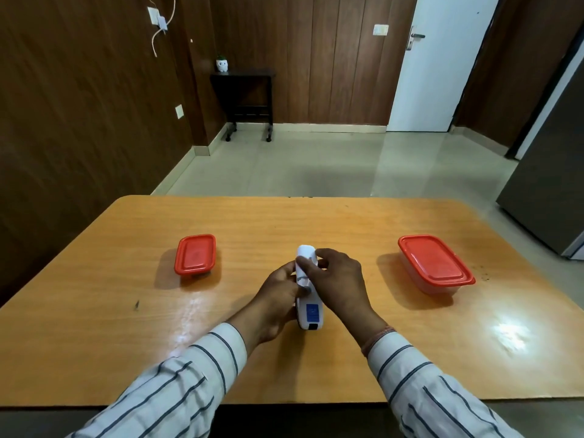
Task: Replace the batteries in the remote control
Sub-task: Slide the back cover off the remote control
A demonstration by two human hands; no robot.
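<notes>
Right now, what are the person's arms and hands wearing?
Both arms wear long sleeves of pale, whitish cloth with thin dark stripes: the left sleeve and the right sleeve. The left hand and right hand are bare, with no gloves. A thin orange-pink band circles the right wrist, just above the cuff.

white remote control (pixel 308 308) with blue label, two red-lidded containers (pixel 195 254), orange wooden table (pixel 347 222), navy-striped white sleeves (pixel 177 384)

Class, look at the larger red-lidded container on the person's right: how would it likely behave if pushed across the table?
The larger container would probably slide, not tip: it sits low and wide. The glossy table suggests little friction. Its clear plastic walls look thin, so it is likely light; its contents cannot be seen.
</notes>
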